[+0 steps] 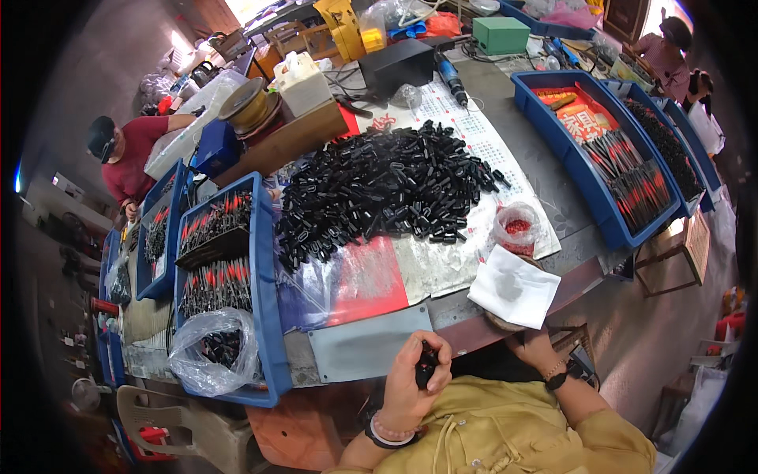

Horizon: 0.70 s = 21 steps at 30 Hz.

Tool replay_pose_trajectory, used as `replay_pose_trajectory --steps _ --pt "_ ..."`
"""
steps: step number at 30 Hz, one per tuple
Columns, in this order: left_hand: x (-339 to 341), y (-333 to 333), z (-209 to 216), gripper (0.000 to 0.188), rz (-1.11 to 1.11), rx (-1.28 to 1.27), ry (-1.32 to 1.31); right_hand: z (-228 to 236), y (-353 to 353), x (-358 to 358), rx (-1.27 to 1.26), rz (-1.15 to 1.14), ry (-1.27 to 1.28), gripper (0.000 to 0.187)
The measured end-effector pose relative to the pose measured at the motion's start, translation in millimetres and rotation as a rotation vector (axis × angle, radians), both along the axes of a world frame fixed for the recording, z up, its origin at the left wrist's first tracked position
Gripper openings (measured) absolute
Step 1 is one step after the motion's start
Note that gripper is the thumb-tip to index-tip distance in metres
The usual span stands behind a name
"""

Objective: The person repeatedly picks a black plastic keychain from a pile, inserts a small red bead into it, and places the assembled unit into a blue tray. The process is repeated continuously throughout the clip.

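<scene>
My left hand is raised in front of the table's near edge, its fingers curled round a small black plastic part. It cannot be told whether one piece or more is in the fist. My right hand is at the table edge, below a white cloth with a grey smudge. Its fingers are mostly hidden there. Beyond both hands, a large heap of small black plastic parts covers the paper sheets. Behind the cloth stands a clear bag-lined tub of small red pieces.
Blue trays of black-and-red parts stand at left, and another blue tray at right. A power screwdriver lies at the back. A grey plate lies at the front edge. One person is at far left, another at far right.
</scene>
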<state>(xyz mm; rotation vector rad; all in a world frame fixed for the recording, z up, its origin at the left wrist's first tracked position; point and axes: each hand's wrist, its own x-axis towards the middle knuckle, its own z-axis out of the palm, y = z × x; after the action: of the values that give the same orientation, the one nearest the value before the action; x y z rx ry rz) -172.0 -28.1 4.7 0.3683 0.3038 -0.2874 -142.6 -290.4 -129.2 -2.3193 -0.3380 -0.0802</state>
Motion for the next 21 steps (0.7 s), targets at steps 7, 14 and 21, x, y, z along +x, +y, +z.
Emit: replay_pose_trajectory --steps 7,14,21 --pt "12 2 5 0.032 -0.050 -0.086 0.021 12 -24 -21 -0.322 0.114 0.446 0.041" --pt "11 6 -5 0.037 -0.045 -0.079 0.113 -8 -6 -1 -0.137 0.035 -0.099 0.050" --pt "17 13 -1 0.043 -0.061 -0.186 0.099 12 -9 0 -0.250 0.104 -0.034 0.040"
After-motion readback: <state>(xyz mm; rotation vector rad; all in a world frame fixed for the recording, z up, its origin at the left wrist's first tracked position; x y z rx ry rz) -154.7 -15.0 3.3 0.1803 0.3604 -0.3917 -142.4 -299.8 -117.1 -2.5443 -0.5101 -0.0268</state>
